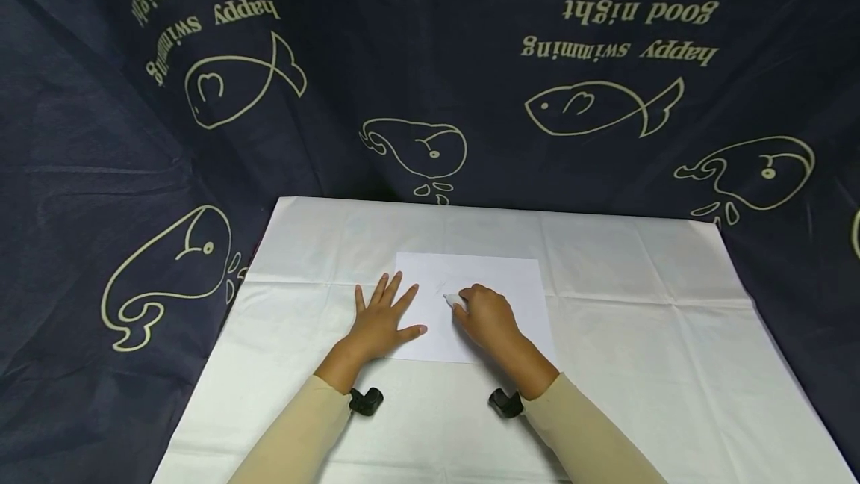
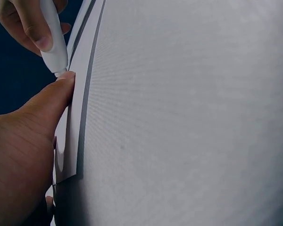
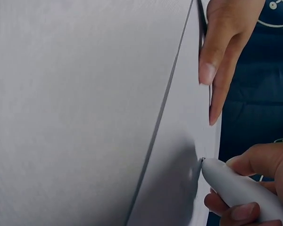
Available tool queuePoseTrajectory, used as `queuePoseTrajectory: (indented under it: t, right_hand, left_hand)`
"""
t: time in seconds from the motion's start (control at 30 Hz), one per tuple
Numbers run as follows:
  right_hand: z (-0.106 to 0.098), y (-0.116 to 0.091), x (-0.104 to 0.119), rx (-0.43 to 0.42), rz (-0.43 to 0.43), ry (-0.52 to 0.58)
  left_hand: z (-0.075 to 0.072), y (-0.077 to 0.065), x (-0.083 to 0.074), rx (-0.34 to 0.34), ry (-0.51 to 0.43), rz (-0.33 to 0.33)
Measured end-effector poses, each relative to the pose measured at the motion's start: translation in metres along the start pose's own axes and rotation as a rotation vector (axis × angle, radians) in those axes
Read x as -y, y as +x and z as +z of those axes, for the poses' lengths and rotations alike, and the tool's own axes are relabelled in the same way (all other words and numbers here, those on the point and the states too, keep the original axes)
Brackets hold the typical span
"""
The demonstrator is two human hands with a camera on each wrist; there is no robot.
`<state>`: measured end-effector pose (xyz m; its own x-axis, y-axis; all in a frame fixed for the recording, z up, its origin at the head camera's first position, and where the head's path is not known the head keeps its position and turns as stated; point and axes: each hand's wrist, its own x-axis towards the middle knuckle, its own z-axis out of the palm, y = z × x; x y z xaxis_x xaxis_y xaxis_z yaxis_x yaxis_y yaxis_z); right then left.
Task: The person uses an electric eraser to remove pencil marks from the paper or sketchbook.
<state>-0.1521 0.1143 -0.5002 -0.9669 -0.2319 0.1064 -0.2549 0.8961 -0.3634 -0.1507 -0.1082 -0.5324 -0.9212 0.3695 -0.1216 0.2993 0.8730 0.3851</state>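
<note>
A sheet of white paper (image 1: 437, 342) lies on the white-covered table. My left hand (image 1: 378, 326) rests on its left side with the fingers spread flat. In my right hand (image 1: 489, 316) is a thick white pen (image 3: 240, 188), gripped between thumb and curled fingers. Its narrow tip points left and down, right at the paper's surface in the right wrist view. Faint thin lines (image 1: 440, 284) show on the sheet just above the tip. In the left wrist view the pen (image 2: 54, 42) appears beyond my left thumb (image 2: 52, 101).
A white cloth with fold creases (image 1: 645, 364) covers the table. Behind and to the left hangs a dark blue curtain (image 1: 430, 43) printed with fish, whales and lettering. A small black device (image 1: 366, 401) sits at the left wrist, another black device (image 1: 505, 402) at the right.
</note>
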Motion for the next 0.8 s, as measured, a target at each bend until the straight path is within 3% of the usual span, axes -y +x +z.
queuePoseTrajectory:
  t: [0.3,0.57,0.8]
  right_hand:
    - [-0.0005,-0.0019,0.0008,0.049,0.008,0.039]
    - [-0.001,0.0002,-0.0007,0.002,-0.001,0.004]
    - [-0.0003,-0.0038,0.0048,0.062,-0.003,0.052]
  left_hand:
    - [0.0008,0.0011,0.0009,-0.001,0.013,0.001]
    - [0.0014,0.0013,0.0011,-0.003,0.012,0.005]
    - [0.0013,0.0011,0.0003,0.002,0.005,-0.004]
